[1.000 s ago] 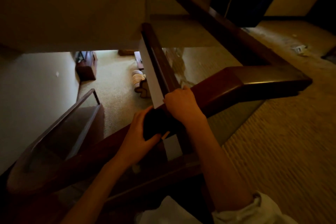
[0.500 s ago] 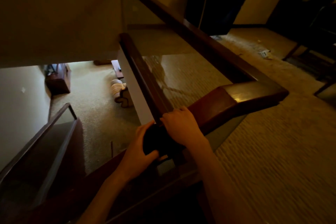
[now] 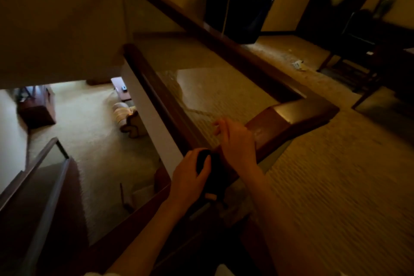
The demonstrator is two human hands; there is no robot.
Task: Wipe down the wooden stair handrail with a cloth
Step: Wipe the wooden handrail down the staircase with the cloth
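The dark wooden handrail [image 3: 291, 116] runs up from the lower left to a corner block at the landing, then on toward the far wall. A dark cloth [image 3: 210, 170] lies bunched on the rail just below that corner. My left hand [image 3: 190, 177] grips the cloth from the left side, thumb over it. My right hand [image 3: 237, 143] is on the rail just above the cloth, its fingers loosely bent and blurred; I cannot tell whether it still touches the cloth.
A glass panel [image 3: 201, 87] stands under the rail beside the stairwell. Carpeted landing [image 3: 336, 186] spreads to the right. A dark bin [image 3: 239, 15] stands at the far wall, dark furniture [image 3: 369, 51] at the right. The lower floor [image 3: 85, 123] shows far below.
My right hand has lifted off the cloth and moved up the rail toward the corner. My left hand keeps hold of the cloth. The view has tilted further up.
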